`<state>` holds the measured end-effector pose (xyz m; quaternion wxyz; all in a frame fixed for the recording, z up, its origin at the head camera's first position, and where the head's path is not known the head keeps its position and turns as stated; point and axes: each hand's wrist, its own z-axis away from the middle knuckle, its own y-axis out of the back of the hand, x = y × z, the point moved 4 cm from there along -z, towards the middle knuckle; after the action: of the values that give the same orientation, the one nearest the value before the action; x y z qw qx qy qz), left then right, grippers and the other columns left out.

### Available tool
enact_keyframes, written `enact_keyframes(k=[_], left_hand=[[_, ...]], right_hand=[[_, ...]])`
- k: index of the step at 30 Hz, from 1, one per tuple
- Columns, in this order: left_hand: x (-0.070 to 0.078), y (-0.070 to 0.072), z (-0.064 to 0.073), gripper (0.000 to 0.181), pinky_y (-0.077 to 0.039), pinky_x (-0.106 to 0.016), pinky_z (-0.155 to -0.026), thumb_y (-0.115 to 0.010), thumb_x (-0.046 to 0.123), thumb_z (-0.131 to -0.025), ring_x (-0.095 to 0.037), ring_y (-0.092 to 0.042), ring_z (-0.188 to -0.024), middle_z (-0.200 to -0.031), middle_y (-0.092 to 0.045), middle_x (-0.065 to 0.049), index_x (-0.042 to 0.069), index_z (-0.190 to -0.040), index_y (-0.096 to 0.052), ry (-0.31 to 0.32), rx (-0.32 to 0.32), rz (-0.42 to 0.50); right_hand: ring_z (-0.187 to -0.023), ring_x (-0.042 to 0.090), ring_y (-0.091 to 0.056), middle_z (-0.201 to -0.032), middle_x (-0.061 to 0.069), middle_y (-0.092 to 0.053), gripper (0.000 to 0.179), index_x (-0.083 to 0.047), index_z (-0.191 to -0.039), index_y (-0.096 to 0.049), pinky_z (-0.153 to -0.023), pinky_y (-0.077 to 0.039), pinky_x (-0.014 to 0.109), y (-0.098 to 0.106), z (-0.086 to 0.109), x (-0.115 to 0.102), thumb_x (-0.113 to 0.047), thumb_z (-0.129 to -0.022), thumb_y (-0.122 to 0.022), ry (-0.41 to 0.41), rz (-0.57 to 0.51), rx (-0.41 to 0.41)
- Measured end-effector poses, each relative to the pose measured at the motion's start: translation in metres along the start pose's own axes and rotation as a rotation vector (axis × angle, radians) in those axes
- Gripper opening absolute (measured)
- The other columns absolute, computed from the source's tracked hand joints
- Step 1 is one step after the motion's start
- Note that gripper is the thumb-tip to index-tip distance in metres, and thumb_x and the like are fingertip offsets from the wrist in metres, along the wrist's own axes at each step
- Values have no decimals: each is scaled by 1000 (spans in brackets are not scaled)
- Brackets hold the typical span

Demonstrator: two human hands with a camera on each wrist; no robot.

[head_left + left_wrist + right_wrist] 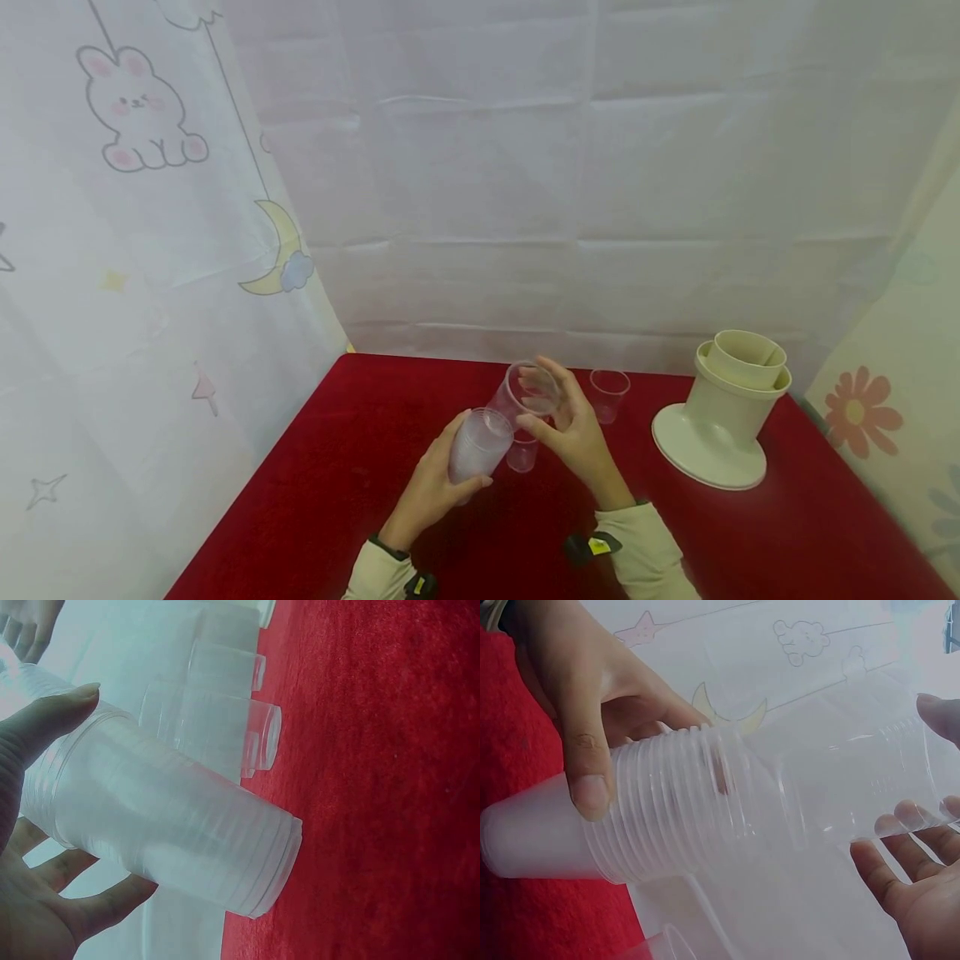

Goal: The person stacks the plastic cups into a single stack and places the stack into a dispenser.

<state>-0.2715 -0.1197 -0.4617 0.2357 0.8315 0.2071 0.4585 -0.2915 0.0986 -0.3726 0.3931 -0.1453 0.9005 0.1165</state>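
My left hand (429,479) grips a tall nested stack of clear plastic cups (478,450), tilted with its mouth up and to the right. In the right wrist view the stack's several ridged rims (656,799) sit close together, thumb across them. My right hand (576,429) holds a single clear plastic cup (504,402) near its wide rim, fingers and thumb on either side. That cup's narrow end lies at the stack's mouth, in line with it. Below and behind the hands, another clear cup (522,456) stands on the red cloth.
Farther right, a clear cup (606,402) stands upright near the back edge. A cream plastic piece with a round flared base and a tube-like top (723,417) stands on the right of the red cloth (315,475). White printed curtains (480,167) enclose the back and sides.
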Motion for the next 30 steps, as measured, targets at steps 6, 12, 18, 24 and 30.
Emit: enact_keyframes(k=[6, 12, 18, 24, 30], left_hand=[[-1, -1, 0, 95, -48, -47, -88, -85, 36, -79, -21, -56, -111, -137, -55, -6, 30, -156, -31, -4, -5, 9], [-1, -1, -1, 94, -48, -47, -88, -85, 36, -80, -22, -56, -111, -136, -55, -7, 30, -156, -30, 3, -18, 7], [0, -1, -1, 95, -49, -46, -87, -85, 36, -79, -22, -56, -112, -137, -55, -8, 28, -156, -30, -2, -14, -1], [-1, -2, -1, 94, -49, -46, -87, -85, 37, -79, -21, -56, -112, -139, -54, -7, 27, -156, -31, -14, -6, -5], [-1, -1, 0, 94, -51, -42, -82, -85, 37, -80, -21, -57, -108, -137, -55, -7, 29, -156, -30, -14, -7, -3]], right_hand=[[-128, 41, -48, -141, 28, -47, 75, -3, -150, -33, -99, -49, 37, -7, -1, 3, 5, -87, -71, 5, 11, -23], [-127, 41, -49, -141, 27, -48, 75, -1, -150, -32, -97, -50, 41, -12, -1, 5, 3, -87, -73, 2, 11, -37], [-128, 36, -50, -141, 23, -49, 76, -4, -150, -34, -98, -50, 39, -16, 2, 13, 2, -86, -74, -32, 47, -36], [-129, 31, -50, -142, 19, -51, 75, -11, -150, -36, -101, -48, 37, -19, 5, 21, 0, -87, -74, -48, 73, -41], [-131, 31, -50, -142, 18, -52, 74, -13, -151, -36, -104, -45, 38, -21, 7, 26, -3, -88, -74, -71, 103, -56]])
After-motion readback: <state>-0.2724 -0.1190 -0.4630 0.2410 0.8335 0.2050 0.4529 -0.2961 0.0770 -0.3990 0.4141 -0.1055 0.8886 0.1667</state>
